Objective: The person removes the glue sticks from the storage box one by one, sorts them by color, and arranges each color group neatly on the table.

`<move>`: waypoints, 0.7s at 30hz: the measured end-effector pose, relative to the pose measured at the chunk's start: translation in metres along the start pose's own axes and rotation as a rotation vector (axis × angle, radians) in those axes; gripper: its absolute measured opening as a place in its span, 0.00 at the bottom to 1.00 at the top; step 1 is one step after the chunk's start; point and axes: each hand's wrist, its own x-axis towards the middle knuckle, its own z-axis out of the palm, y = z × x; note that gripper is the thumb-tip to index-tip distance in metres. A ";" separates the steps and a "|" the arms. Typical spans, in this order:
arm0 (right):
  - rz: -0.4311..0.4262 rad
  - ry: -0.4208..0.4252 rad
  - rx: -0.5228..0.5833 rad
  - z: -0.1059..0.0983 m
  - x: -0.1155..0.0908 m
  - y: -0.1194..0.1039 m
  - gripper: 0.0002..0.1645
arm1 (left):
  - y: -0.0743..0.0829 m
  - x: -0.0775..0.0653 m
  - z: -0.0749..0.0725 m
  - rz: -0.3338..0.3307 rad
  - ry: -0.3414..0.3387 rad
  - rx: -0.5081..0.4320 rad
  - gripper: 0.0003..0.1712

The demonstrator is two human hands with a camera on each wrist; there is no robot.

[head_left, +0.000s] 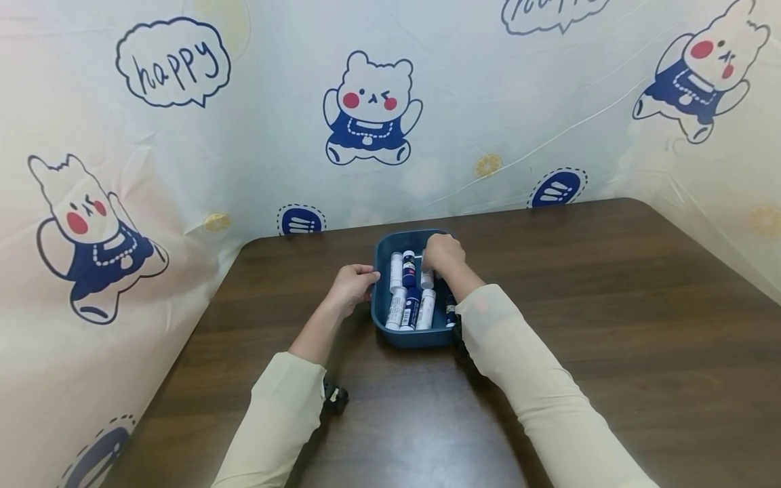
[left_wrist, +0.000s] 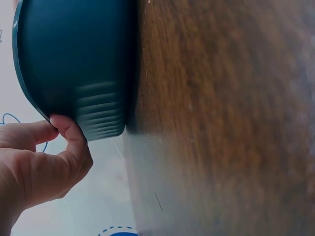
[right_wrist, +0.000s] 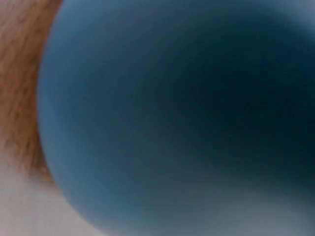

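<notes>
Bottles (head_left: pixel 411 309), white and navy, lie within a blue bin (head_left: pixel 417 340), where we count at least seven. At its side on our left we see the left hand (head_left: pixel 352 288), the thumb and bent forefinger of which pinch the rim; the left wrist view shows this grip from below, with the ridged outer wall just beside the fingers. We find the right hand (head_left: pixel 443 255) over the far part of the bin, fingers curled down beside a white bottle (head_left: pixel 427 278); the fingertips are hidden, so we cannot tell whether they hold it or how far they are spread. Under the hands, we note a far row of white, navy and white, and a near row in the same order, with a further navy bottle (head_left: pixel 451 313) partly covered by the right forearm. The right wrist view gives us only a blurred blue surface with brown at its edge. Both forearms wear pale sleeves (head_left: pixel 525 366), and we observe a small black device (head_left: pixel 335 397) at the left wrist. Beneath everything we see a dark brown wooden table (head_left: pixel 610 305); behind it hangs a light curtain (head_left: pixel 262 149) printed with bears, orange slices and the word "happy".
</notes>
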 end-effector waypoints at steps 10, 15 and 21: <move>0.039 -0.132 0.019 -0.002 0.000 -0.004 0.13 | 0.000 0.000 0.000 0.003 -0.001 -0.006 0.19; 0.024 -0.166 0.037 -0.003 -0.004 -0.004 0.13 | 0.001 0.000 0.000 0.006 0.000 -0.010 0.18; 0.014 -0.166 0.052 -0.002 -0.005 -0.001 0.14 | 0.001 0.000 0.001 0.008 -0.003 -0.008 0.18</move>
